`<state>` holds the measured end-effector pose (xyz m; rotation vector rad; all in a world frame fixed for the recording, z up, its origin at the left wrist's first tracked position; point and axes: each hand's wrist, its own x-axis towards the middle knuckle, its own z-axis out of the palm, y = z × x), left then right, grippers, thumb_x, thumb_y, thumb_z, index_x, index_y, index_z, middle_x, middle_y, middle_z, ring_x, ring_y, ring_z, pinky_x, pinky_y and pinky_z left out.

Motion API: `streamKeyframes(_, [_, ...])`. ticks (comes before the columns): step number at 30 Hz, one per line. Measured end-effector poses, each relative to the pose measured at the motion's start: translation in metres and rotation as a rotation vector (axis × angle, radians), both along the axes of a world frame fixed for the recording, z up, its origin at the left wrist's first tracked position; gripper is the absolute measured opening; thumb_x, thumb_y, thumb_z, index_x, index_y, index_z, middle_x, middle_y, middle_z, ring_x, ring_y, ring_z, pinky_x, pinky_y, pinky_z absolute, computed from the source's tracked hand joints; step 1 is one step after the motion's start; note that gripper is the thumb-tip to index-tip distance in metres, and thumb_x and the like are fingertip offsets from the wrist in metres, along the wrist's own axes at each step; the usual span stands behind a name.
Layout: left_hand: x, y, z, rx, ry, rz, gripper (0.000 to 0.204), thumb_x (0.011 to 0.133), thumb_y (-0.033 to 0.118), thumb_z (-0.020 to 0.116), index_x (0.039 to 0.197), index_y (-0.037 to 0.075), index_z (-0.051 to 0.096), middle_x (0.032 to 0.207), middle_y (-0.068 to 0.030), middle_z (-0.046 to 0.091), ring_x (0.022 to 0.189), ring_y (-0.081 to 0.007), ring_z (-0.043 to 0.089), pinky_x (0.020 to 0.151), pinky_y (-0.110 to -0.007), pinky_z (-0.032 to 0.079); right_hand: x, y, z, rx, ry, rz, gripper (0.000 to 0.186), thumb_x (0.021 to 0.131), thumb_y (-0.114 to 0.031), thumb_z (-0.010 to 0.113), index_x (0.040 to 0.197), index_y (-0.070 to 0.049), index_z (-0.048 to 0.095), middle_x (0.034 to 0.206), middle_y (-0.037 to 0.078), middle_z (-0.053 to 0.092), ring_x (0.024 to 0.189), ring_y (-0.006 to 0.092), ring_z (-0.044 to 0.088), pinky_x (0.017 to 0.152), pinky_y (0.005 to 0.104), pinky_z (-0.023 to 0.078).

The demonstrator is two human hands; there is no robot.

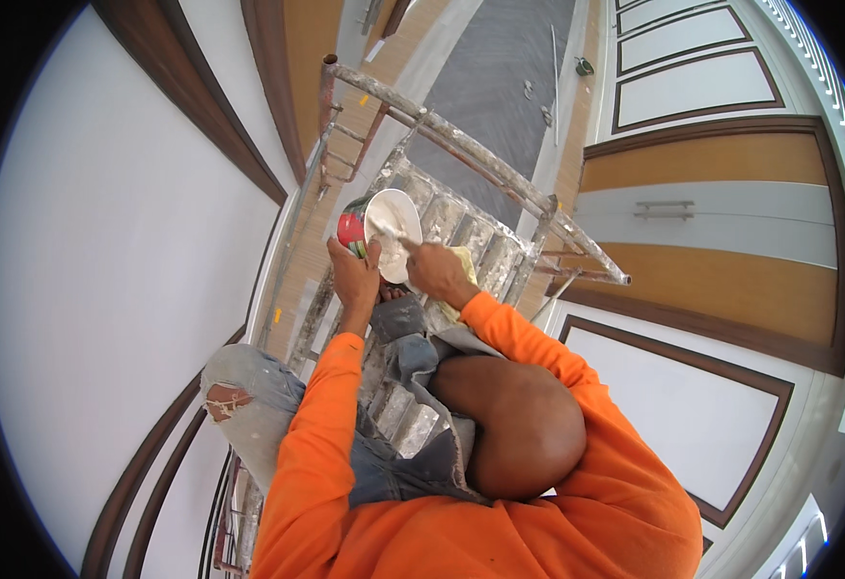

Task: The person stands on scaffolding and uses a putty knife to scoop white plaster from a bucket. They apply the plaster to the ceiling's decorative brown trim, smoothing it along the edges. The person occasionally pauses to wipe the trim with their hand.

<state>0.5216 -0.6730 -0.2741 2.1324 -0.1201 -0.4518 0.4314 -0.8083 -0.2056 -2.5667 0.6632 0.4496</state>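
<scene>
A round tub (352,230) with a red, green and dark label is tipped so its mouth faces me. White paste (391,262) coats its inside. My left hand (353,277) is closed around the tub's near left side, its thumb up by the rim. At the opposite side of the mouth, my right hand (439,273) is closed with its index finger pointing inward, on a slim, paste-coated tool (387,230) that reaches into the tub. The tool's exact kind cannot be made out. A pale yellow cloth (465,259) lies beside my right wrist.
I sit on a paint-splattered scaffold platform (411,425), bounded ahead by a metal guard rail (461,145). A white wall (133,222) with brown trim rises at the left. Wooden doors (702,212) stand at the right. Far below, grey sheeting (495,82) covers the floor.
</scene>
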Motion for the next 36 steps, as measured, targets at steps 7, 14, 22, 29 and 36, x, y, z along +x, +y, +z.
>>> streamKeyframes(7, [-0.001, 0.001, 0.0, -0.056, 0.048, -0.023, 0.083, 0.09, 0.045, 0.073, 0.139, -0.01, 0.036, 0.126, -0.0347, 0.057, 0.113, -0.051, 0.061, 0.091, -0.053, 0.05, 0.004, -0.022, 0.001, -0.054, -0.035, 0.052, 0.046, 0.089, -0.017, 0.054, 0.133, -0.015, 0.066, 0.085, 0.022, 0.072, 0.079, 0.0418, 0.072, 0.072, 0.0536, 0.057])
streamKeyframes(14, [0.007, 0.003, 0.004, -0.035, 0.055, -0.038, 0.088, 0.086, 0.044, 0.075, 0.144, -0.008, 0.034, 0.136, -0.031, 0.054, 0.117, -0.0493, 0.06, 0.093, -0.055, 0.051, 0.015, -0.049, 0.023, -0.19, 0.04, 0.321, 0.049, 0.089, -0.015, 0.054, 0.136, -0.023, 0.065, 0.091, 0.015, 0.073, 0.078, 0.0357, 0.073, 0.063, 0.047, 0.058])
streamKeyframes(22, [0.011, 0.002, 0.011, -0.008, 0.031, -0.088, 0.088, 0.085, 0.049, 0.073, 0.145, -0.004, 0.036, 0.141, -0.0273, 0.052, 0.118, -0.0478, 0.061, 0.091, -0.055, 0.052, -0.013, -0.098, -0.012, -0.214, -0.027, 0.296, 0.037, 0.099, -0.023, 0.053, 0.136, -0.019, 0.06, 0.089, 0.019, 0.073, 0.076, 0.039, 0.072, 0.067, 0.0501, 0.059])
streamKeyframes(29, [0.01, 0.006, 0.005, -0.023, 0.098, -0.052, 0.088, 0.087, 0.052, 0.073, 0.143, -0.004, 0.037, 0.135, -0.0281, 0.058, 0.115, -0.0475, 0.063, 0.09, -0.055, 0.052, -0.069, -0.032, -0.072, -0.072, -0.064, 0.236, 0.028, 0.099, -0.023, 0.052, 0.114, -0.003, 0.063, 0.084, 0.026, 0.07, 0.069, 0.0396, 0.071, 0.058, 0.0474, 0.055])
streamKeyframes(36, [0.008, 0.006, -0.002, 0.005, -0.001, -0.024, 0.087, 0.088, 0.055, 0.072, 0.141, -0.006, 0.039, 0.133, -0.0296, 0.059, 0.113, -0.0482, 0.064, 0.088, -0.055, 0.053, -0.029, -0.028, -0.013, 0.865, 0.15, -0.737, 0.025, 0.095, -0.02, 0.054, 0.105, 0.0, 0.062, 0.084, 0.027, 0.07, 0.064, 0.038, 0.07, 0.054, 0.0453, 0.053])
